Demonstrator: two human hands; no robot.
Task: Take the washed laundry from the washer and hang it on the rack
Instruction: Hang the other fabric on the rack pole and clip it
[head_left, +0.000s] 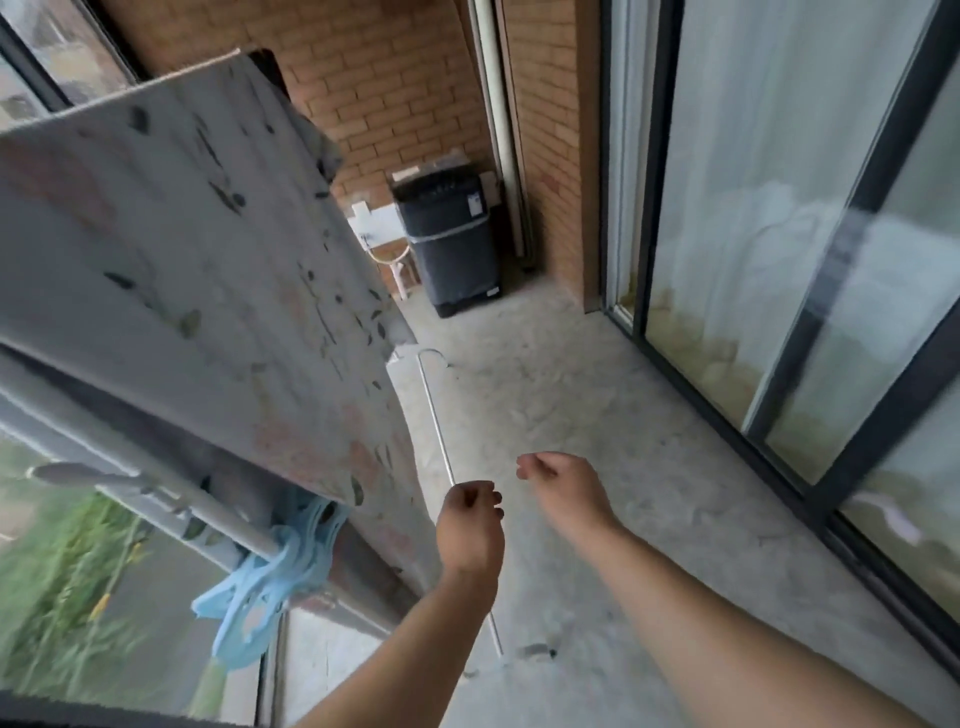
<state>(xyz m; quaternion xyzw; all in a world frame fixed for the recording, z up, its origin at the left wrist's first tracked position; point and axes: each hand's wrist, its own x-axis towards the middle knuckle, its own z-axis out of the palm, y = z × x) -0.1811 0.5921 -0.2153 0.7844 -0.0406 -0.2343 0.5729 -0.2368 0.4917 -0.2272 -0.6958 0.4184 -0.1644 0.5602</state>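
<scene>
- Pale grey, leaf-printed sheet (197, 260), one piece of the washed laundry, hangs spread over the drying rack (239, 538) at the left of a balcony, its lower edge falling toward the floor (597, 415).
- The cloth lies flat and mostly smooth, with darker clothing just visible behind its far end.
- A bunch of light blue hangers (260, 587) dangles unused from the rack's rail, below the sheet.
- Both hands are empty: the left hand (470, 519) and the right hand (556, 478) hover near each other with fingers loosely curled, holding nothing.
- A thin metal pole (436, 415) appears to lie on the concrete behind the left hand.
- The dark washer (452, 244) stands well apart, at the far brick wall (389, 93); its contents are hidden.
- Judging by this, at least one item is hung; whether more remains to fetch cannot be told.
</scene>
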